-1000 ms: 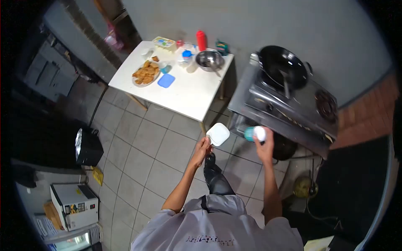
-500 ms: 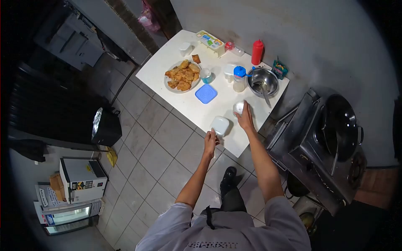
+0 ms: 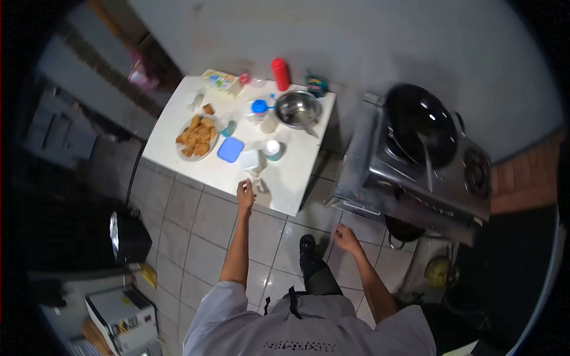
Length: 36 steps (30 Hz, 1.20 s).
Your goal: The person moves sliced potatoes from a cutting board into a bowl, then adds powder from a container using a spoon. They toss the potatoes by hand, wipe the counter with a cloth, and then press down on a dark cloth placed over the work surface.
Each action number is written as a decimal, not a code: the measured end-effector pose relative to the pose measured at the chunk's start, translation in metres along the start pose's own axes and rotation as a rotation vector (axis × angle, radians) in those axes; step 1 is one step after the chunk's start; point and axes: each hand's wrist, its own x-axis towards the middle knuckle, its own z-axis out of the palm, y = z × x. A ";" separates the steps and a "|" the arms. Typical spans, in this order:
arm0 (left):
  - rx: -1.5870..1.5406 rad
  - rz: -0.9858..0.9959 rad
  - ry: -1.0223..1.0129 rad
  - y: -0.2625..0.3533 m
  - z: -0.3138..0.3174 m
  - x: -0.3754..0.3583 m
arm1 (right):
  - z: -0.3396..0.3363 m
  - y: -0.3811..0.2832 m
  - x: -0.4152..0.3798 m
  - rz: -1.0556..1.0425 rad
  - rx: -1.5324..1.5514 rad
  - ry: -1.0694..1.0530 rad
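Observation:
My left hand (image 3: 245, 193) is at the front edge of the white table (image 3: 279, 193), just short of a white squarish container (image 3: 250, 160). Its fingers are blurred but look apart, with nothing visible in them. Off the table, above the floor tiles, my right hand (image 3: 345, 238) hangs loosely bent and seems to hold nothing. Right of the container stands a round cup with a white top (image 3: 272, 148). A blue square lid (image 3: 230, 149) lies to the container's left.
A plate of fried pieces (image 3: 196, 139) sits at the table's left. Behind are a blue-capped bottle (image 3: 261, 110), a steel bowl (image 3: 298, 108) with a utensil, a red squeeze bottle (image 3: 280, 74) and an egg carton (image 3: 221, 83). A stove with a black wok (image 3: 415, 118) stands right.
My view has turned to the right. My right hand has let go of the round cup and drawn back off the table. The white container has left my left hand's fingers and stands on the table.

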 end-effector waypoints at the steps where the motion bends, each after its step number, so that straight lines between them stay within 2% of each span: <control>1: -0.010 0.025 -0.035 -0.008 0.004 -0.013 | -0.006 0.006 -0.037 0.068 0.009 0.029; 3: -0.100 0.112 -0.145 -0.036 0.032 -0.056 | -0.001 0.050 -0.099 0.092 0.086 0.132; 4: -0.061 0.069 -0.245 -0.040 0.049 -0.090 | 0.001 0.069 -0.127 0.094 0.138 0.190; 5: -0.146 0.095 -0.449 -0.066 0.069 -0.115 | 0.000 0.080 -0.153 0.114 0.153 0.239; 6: -0.100 0.114 -0.604 -0.086 0.094 -0.145 | -0.002 0.090 -0.179 0.150 0.160 0.303; 9: 0.041 -0.017 -1.102 -0.077 0.157 -0.276 | -0.012 0.101 -0.254 0.217 0.211 0.453; 10: 0.106 -0.022 -1.255 -0.067 0.173 -0.322 | -0.018 0.096 -0.282 0.226 0.241 0.497; 11: 0.129 0.064 -1.407 -0.063 0.186 -0.364 | -0.022 0.087 -0.313 0.263 0.261 0.549; 13: 0.141 0.036 -1.578 -0.047 0.199 -0.446 | -0.030 0.066 -0.367 0.157 0.336 0.739; 14: 0.114 -0.011 -1.680 -0.043 0.206 -0.482 | -0.026 0.067 -0.393 0.189 0.343 0.799; 16: 0.111 -0.056 -1.788 -0.058 0.216 -0.541 | -0.015 0.071 -0.452 0.192 0.474 0.996; 18: 0.276 -0.070 -1.858 -0.037 0.213 -0.587 | -0.011 0.068 -0.509 0.234 0.488 1.129; 20: 0.375 0.026 -1.990 -0.037 0.218 -0.622 | -0.011 0.069 -0.568 0.429 0.471 1.115; 22: 0.393 0.004 -2.054 -0.045 0.224 -0.650 | -0.003 0.073 -0.619 0.480 0.454 1.253; 28: 0.627 0.120 -2.238 -0.049 0.249 -0.741 | 0.008 0.072 -0.757 0.644 0.352 1.785; 30: 0.638 0.244 -2.312 -0.047 0.254 -0.783 | 0.017 0.085 -0.807 0.696 0.284 1.894; 31: 0.656 0.240 -2.331 -0.046 0.257 -0.805 | 0.020 0.091 -0.832 0.728 0.201 1.974; 34: 0.572 0.308 -2.436 -0.048 0.268 -0.875 | 0.018 0.097 -0.907 0.889 0.144 2.053; 36: 0.411 0.339 -2.560 -0.054 0.277 -0.923 | 0.014 0.117 -0.958 0.926 0.123 2.085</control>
